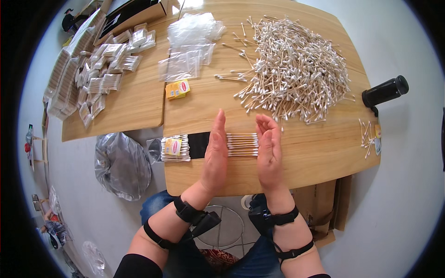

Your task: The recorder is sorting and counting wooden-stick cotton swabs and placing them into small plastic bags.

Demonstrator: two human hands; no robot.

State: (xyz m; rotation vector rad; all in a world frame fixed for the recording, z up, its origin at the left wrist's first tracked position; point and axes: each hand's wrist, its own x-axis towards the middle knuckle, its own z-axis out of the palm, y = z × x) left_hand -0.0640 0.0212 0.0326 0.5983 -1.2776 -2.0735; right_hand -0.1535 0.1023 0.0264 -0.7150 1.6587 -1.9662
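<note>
Apparently done: packs (110, 82) | Remaining: swab pile (299, 69), unbagged row (242, 142) | Left hand (216, 150), right hand (270, 153): flat, palms bracketing row

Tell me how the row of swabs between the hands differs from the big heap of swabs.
The row of swabs is lined up side by side, while the heap of swabs is a jumble pointing every way. The row is far smaller than the heap. The row sits between the left hand and the right hand, whereas the heap lies beyond both. Both show pale sticks with white tips.
</note>
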